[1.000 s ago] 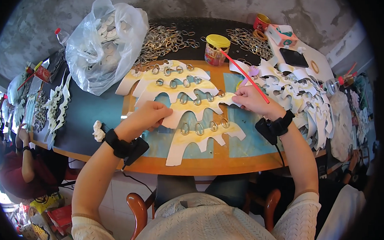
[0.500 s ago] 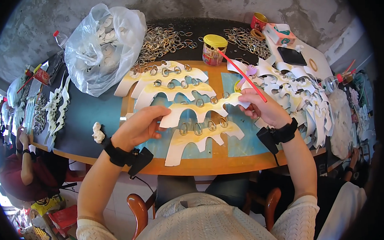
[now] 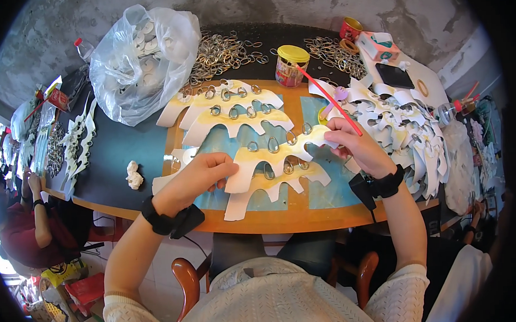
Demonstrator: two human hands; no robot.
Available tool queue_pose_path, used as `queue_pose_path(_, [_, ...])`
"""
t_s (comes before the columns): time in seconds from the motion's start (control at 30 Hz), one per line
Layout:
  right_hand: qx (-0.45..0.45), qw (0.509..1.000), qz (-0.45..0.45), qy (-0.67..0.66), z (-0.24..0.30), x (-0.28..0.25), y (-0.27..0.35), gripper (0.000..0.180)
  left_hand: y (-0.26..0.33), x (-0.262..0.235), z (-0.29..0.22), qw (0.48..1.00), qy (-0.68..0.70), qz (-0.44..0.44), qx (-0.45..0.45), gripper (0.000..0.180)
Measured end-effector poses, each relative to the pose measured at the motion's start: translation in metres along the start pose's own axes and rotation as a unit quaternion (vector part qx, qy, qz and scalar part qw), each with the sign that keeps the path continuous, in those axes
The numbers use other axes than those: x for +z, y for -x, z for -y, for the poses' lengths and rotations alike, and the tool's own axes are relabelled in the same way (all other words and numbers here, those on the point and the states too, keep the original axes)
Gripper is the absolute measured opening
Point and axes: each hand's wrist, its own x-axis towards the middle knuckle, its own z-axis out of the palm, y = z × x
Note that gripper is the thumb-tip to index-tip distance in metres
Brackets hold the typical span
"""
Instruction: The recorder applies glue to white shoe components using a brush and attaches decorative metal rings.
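Observation:
Between my two hands hangs a white scalloped strip (image 3: 262,159) with yellowish glue-like smears and several oval metal rings along its upper edge. My left hand (image 3: 209,173) pinches its left end. At the other end, my right hand (image 3: 355,145) grips the higher tip between thumb and fingers. The strip slants, left end lower, and partly covers another ringed strip (image 3: 253,191) on the table. Farther back lie more ringed strips (image 3: 210,127), overlapping in rows. A red stick (image 3: 336,106) slants past my right hand, close to a yellow-lidded tub (image 3: 292,55).
To the right is a heap of white strips (image 3: 400,126). Behind the rows, metal rings (image 3: 219,56) are piled beside a clear plastic bag (image 3: 119,81) of white pieces. A crumpled white lump (image 3: 134,177) lies at left. Another person (image 3: 27,223) sits at far left.
The held strip has come nearer to me and slightly right, its left end dropping over the strip below. Both hands keep their hold; the left has moved down and right.

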Motion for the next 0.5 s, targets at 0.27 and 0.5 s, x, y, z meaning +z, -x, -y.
queue_pose_path(0.27, [-0.026, 0.997, 0.053, -0.051, -0.009, 0.005, 0.026, 0.012, 0.038, 0.009, -0.004, 0.997, 0.008, 0.007, 0.073, 0.019])
queue_pose_path(0.5, [-0.069, 0.993, 0.025, -0.090, -0.021, 0.014, 0.052, 0.012, 0.079, 0.025, -0.001, 0.978, -0.126, -0.062, 0.152, 0.012])
